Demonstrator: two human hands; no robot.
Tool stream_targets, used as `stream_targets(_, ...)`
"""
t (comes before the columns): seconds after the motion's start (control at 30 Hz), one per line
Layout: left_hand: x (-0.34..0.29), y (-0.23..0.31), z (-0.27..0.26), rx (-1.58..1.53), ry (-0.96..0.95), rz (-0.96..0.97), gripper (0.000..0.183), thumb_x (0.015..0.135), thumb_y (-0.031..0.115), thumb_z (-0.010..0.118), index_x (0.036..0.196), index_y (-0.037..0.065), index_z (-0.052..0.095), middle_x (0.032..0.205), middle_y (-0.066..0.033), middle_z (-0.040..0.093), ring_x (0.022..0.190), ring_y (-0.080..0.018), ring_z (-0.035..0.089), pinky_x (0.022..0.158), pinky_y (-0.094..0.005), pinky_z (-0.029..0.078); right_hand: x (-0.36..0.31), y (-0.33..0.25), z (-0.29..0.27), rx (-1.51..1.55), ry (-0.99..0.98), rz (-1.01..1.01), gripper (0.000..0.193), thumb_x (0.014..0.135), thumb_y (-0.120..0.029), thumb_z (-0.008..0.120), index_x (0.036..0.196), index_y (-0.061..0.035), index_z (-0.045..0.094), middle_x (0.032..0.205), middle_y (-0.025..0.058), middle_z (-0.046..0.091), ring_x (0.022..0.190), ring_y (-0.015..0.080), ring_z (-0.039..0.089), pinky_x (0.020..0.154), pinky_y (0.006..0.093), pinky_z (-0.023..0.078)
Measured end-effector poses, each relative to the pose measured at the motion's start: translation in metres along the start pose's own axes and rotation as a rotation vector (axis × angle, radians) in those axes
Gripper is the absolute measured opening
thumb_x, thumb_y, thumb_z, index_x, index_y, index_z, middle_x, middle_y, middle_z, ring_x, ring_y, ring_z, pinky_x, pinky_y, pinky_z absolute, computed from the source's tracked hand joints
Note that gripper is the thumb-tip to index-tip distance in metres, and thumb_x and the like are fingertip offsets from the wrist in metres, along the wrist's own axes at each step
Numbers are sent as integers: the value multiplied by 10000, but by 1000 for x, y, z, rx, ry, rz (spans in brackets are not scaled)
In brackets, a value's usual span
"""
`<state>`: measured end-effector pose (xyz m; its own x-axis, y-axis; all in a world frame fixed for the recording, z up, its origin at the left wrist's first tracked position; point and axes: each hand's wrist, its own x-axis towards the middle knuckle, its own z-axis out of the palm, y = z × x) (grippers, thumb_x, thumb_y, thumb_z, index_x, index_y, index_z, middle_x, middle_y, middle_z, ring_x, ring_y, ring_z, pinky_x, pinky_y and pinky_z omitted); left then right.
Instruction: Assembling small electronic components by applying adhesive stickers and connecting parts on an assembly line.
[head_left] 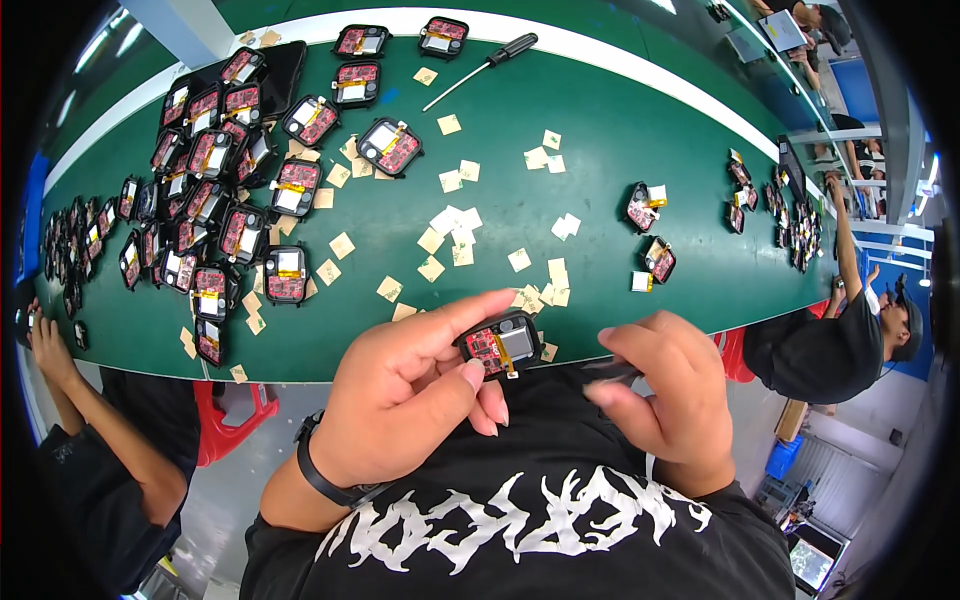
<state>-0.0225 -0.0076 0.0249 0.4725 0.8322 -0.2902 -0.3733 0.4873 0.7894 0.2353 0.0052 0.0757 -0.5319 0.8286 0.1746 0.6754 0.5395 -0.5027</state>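
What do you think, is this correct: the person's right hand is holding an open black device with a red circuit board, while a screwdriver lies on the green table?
Not quite: the head view shows the left hand, not the right hand, holding the open black device with a red circuit board. A screwdriver does lie on the green table.
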Motion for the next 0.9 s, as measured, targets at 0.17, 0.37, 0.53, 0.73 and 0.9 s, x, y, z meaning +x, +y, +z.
stream_targets(0.17, -4, 1, 0, 50, 24, 19, 491, 1007, -48, 468, 1497, -67, 486, 1027, -130, 687, 788, -159, 700, 682, -270, 593, 14, -11, -1, -135, -72, -277, 301, 712, -96, 764, 983, -16, 658, 922, 93, 621, 695, 220, 596, 569, 343, 490)
stream_targets(0.37, -9, 4, 1, 172, 26, 61, 428, 1036, 10, 464, 1447, -79, 542, 995, -129, 680, 737, -165, 697, 615, -262, 598, 25, -16, 0, -316, -18, -412, 277, 672, -93, 744, 939, -25, 718, 909, 54, 639, 674, 149, 564, 498, 275, 423)
stream_targets(0.53, -8, -1, -1, 160, 7, 64, 384, 1072, 58, 476, 1417, -80, 572, 975, -133, 678, 717, -160, 692, 592, -254, 591, 25, -14, 4, -279, -25, -458, 289, 664, -93, 747, 942, -18, 722, 895, 54, 633, 676, 145, 561, 490, 271, 397)
stream_targets(0.73, -6, 0, 6, 100, 20, 46, 387, 1091, 107, 483, 1404, -104, 564, 928, -134, 682, 695, -164, 691, 572, -261, 592, 22, -14, 6, -222, -39, -459, 288, 675, -91, 737, 946, 3, 720, 882, 61, 622, 695, 144, 569, 517, 265, 420)
stream_targets(0.9, -4, 0, 11, 108, 35, 41, 392, 1095, 130, 489, 1391, -116, 565, 896, -136, 683, 664, -168, 686, 544, -255, 583, 19, -7, 8, -159, -5, -483, 271, 698, -88, 732, 953, 2, 726, 876, 47, 618, 705, 140, 573, 514, 269, 414)
